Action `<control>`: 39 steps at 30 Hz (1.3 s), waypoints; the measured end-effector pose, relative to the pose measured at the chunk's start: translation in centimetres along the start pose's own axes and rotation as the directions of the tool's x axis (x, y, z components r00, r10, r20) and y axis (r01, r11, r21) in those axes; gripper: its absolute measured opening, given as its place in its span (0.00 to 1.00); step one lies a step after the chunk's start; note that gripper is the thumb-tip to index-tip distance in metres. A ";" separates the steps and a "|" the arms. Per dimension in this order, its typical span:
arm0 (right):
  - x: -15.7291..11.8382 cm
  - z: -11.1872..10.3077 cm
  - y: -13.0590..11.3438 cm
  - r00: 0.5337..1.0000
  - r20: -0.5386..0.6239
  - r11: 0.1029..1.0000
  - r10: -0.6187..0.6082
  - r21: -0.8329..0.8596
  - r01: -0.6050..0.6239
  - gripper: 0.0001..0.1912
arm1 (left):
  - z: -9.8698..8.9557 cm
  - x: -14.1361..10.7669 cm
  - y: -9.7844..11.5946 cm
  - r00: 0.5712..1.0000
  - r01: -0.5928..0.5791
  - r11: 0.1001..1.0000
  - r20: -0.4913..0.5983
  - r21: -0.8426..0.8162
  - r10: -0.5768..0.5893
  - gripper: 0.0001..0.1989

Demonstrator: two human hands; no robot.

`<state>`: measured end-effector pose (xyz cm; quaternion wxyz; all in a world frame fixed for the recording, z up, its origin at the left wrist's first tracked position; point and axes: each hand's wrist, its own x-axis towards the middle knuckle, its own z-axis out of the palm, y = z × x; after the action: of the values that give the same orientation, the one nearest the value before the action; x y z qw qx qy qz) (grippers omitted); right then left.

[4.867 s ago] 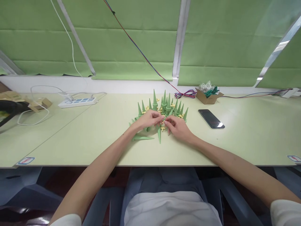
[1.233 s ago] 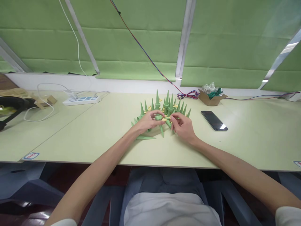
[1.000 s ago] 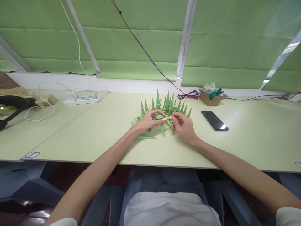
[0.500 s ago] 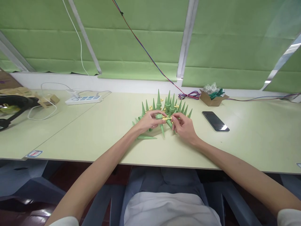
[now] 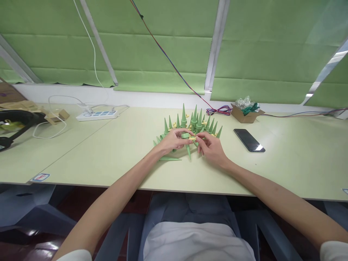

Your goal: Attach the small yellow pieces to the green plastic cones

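Note:
My left hand is closed around a green cone piece with a ring-shaped base; its tip points down toward me. A small yellow piece sits at the fingertips, between my two hands. My right hand pinches at the right end of that yellow piece, its fingertips close to those of my left. Behind both hands stand several green cones with small yellow parts among them. One green cone lies flat on the table to the front left. My fingers partly cover the held pieces.
A black phone lies to the right on the table. Farther back are a small cardboard box with plastic and green material, and a bundled cable. To the left are a power strip and a black object.
My right hand has shifted slightly left, closer to my left fingertips. The yellow piece shows less of its length between them. The cones behind stay in place.

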<state>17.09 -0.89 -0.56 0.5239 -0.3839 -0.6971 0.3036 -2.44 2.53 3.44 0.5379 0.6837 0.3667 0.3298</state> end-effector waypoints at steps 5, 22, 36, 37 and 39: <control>-0.1 0.0 0.1 1.000 0.010 1.000 0.014 -0.014 -0.014 0.12 | 0.0 0.0 0.1 1.000 0.005 1.000 -0.001 -0.005 -0.005 0.24; 0.0 -0.1 0.6 0.999 0.040 0.999 0.015 -0.041 -0.014 0.12 | 0.1 0.0 -0.2 1.000 -0.013 1.000 0.018 0.015 0.013 0.23; 0.0 -0.1 0.3 0.998 0.051 0.996 0.031 -0.081 -0.027 0.15 | 0.0 0.1 -0.3 0.999 -0.029 0.998 0.041 0.050 0.027 0.21; 0.0 -0.1 0.2 0.998 0.054 0.996 0.031 -0.091 -0.026 0.15 | 0.0 0.0 -0.3 0.999 -0.031 0.998 0.042 0.058 0.029 0.21; 0.0 -0.2 0.1 0.998 0.058 0.993 0.029 -0.112 -0.023 0.17 | 0.0 0.0 -0.3 0.998 -0.037 0.996 0.046 0.077 0.034 0.20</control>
<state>17.28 -0.85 -0.62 0.4766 -0.4124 -0.7232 0.2822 -2.46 2.59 3.14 0.5131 0.7176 0.3550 0.3096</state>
